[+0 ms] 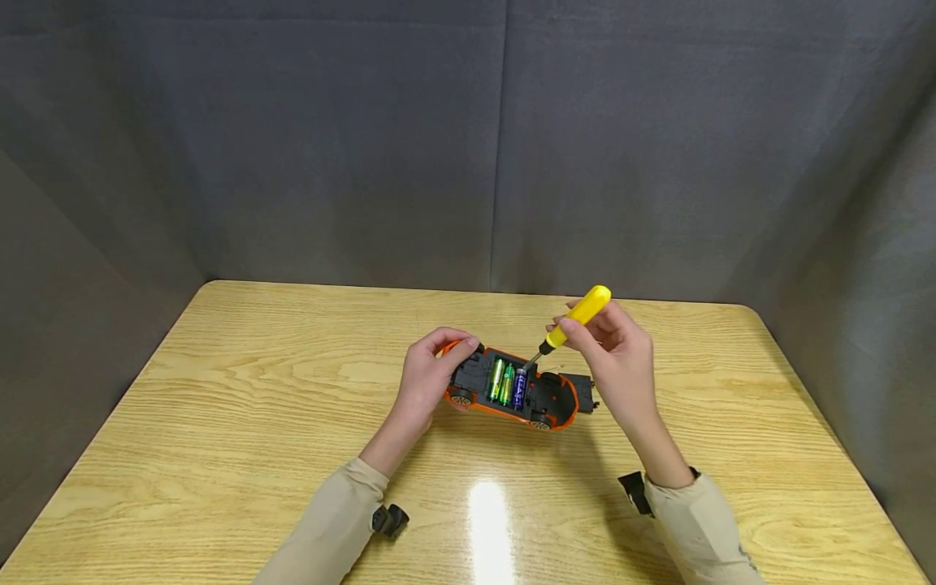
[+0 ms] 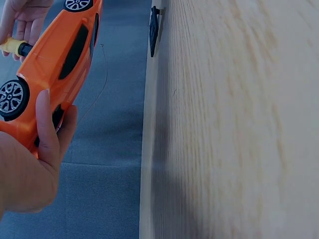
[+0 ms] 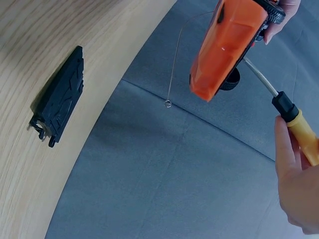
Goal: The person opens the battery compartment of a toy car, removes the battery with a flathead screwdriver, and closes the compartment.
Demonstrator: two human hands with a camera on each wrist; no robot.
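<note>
Sleeves: nearest to you, your two beige sleeves (image 1: pixel 332 520) enter from the bottom edge, each with a small black wrist mount.
Toy car: the orange toy car (image 1: pixel 512 390) is held upside down over the middle of the counter (image 1: pixel 219 406), underside up, with its battery bay uncovered.
Batteries: green and blue batteries (image 1: pixel 508 383) sit side by side in the car's bay.
Left grip: your left hand (image 1: pixel 427 378) wraps round the car's end, thumb over the top and fingers (image 2: pixel 47 124) curled against the orange body.
Right grip: your right hand (image 1: pixel 614 357) pinches the yellow screwdriver (image 1: pixel 574 319) by its handle, fingers closed round it.
Screwdriver tip: the shaft slants down to the car's bay, beside the blue battery.
Black cover: a black cover plate (image 3: pixel 60 97) lies flat on the counter just past the car, by the counter's far edge.
Wire: a thin wire (image 3: pixel 174 64) hangs from the car's body.
Backdrop: grey cloth (image 1: pixel 468 138) stands behind the car on all sides.
</note>
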